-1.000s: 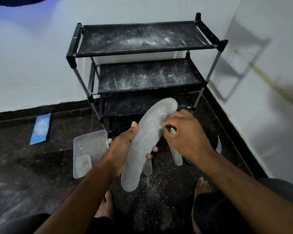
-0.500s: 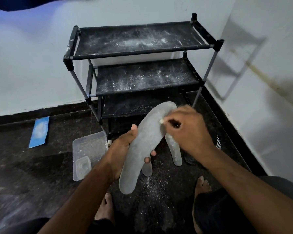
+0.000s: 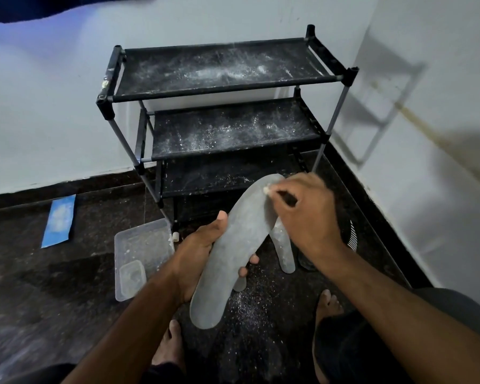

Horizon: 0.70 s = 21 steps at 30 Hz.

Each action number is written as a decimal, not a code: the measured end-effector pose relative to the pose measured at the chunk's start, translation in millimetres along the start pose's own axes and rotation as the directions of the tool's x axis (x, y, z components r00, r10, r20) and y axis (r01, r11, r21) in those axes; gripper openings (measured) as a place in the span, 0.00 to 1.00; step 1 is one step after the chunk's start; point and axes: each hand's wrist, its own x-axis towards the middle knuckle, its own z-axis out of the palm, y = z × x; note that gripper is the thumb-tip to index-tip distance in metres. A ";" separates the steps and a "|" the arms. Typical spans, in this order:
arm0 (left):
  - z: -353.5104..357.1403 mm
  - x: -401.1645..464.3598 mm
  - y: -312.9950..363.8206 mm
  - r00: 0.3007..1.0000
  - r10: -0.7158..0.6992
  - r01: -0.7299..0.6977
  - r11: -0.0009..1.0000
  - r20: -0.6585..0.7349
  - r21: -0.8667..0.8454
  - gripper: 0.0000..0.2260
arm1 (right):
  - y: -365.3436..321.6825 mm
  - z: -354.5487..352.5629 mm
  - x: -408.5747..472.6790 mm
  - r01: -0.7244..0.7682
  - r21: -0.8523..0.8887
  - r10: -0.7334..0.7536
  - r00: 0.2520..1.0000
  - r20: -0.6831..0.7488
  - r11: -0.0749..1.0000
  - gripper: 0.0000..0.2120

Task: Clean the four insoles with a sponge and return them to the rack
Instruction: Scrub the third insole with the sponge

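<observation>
The left hand (image 3: 203,252) gripped a long grey foam insole (image 3: 234,245) while the right hand (image 3: 302,214) pinched a small white sponge (image 3: 266,190) against its toe. Wiping seemed underway; next, strokes toward the heel.

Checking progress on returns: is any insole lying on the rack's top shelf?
No, the rack's top shelf holds only scattered white powder, and the left hand grips an insole.

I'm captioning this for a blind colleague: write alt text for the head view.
A left hand grips a grey insole while the right hand rubs a small white sponge near its top end. Behind stands a dusty black rack, its shelves bare of insoles.
</observation>
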 end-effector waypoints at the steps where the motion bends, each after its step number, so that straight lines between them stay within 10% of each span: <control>1: 1.4 -0.1 -0.4 1.000 -0.011 0.011 1.000 0.007 -0.007 0.30 | -5.6 5.8 -6.9 0.066 0.007 -0.066 0.993 0.093 0.998 0.05; 4: 1.5 -1.0 -1.3 1.000 -0.015 0.016 0.998 0.022 -0.068 0.29 | -11.6 14.1 -16.0 0.197 0.039 -0.200 0.945 0.260 0.980 0.06; 9: -0.1 -2.6 -2.0 0.997 -0.038 0.039 0.999 0.061 -0.009 0.29 | 0.4 2.2 3.7 -0.003 -0.002 0.003 0.998 -0.056 1.000 0.05; 14: 1.5 2.3 -6.9 0.998 0.004 -0.003 1.000 0.065 -0.015 0.26 | -14.2 13.0 -12.9 0.190 0.024 -0.192 0.970 0.148 0.981 0.04; 21: 1.0 2.5 -7.8 0.999 0.016 -0.016 1.000 0.046 0.005 0.25 | -8.2 11.5 -6.9 0.093 -0.043 -0.088 0.990 0.110 0.995 0.06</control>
